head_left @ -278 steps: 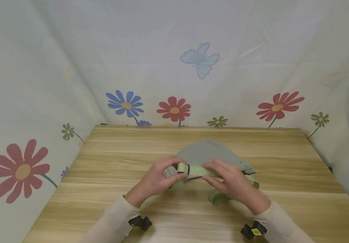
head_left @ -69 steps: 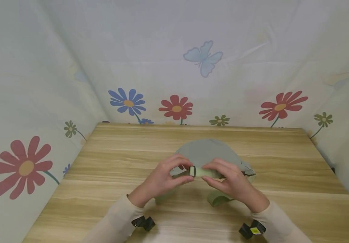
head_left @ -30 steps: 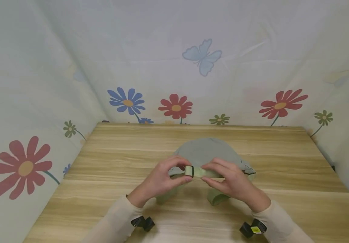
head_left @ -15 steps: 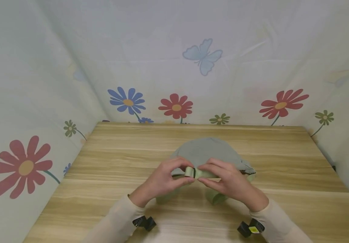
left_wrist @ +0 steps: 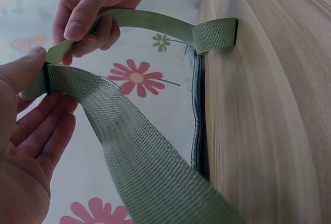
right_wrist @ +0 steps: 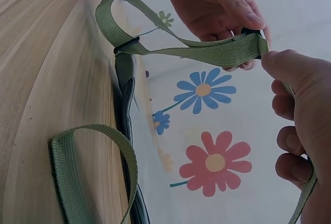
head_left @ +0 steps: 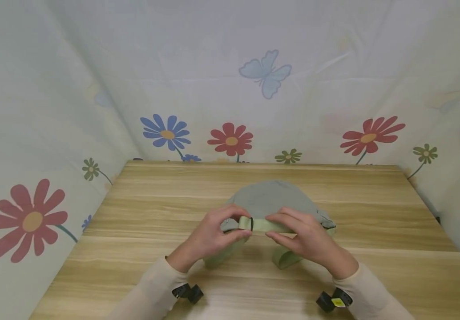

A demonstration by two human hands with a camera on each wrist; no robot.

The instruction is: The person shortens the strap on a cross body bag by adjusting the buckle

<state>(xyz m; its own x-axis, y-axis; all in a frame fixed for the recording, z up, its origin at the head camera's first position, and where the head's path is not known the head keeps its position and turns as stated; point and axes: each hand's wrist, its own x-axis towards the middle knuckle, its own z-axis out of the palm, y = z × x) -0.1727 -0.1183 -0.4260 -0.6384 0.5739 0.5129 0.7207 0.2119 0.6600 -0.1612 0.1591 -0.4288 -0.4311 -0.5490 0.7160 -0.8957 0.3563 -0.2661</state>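
Observation:
A grey half-round fabric bag (head_left: 274, 198) lies on the table behind both hands. Its light green webbing strap (head_left: 270, 225) runs between the hands, above the table. My left hand (head_left: 207, 233) pinches the strap between thumb and fingers at a black slider buckle (head_left: 252, 223), where the webbing folds into a small loop. To the right of the buckle, thumb and fingers of my right hand (head_left: 308, 235) pinch the flat strap. In the right wrist view, a second black buckle (right_wrist: 126, 44) joins another strap loop to the bag's end.
The wooden table (head_left: 166, 191) carries a slack strap loop (head_left: 286, 258) below the right hand. Flower-printed cloth (head_left: 198, 89) stands behind and at both sides of the table. Black wrist cameras (head_left: 188, 293) sit on both sleeves.
Half a second ago the fingertips of both hands nearly met at the buckle. Since then the right hand has moved slightly right and the left slightly left, leaving flat strap showing between them.

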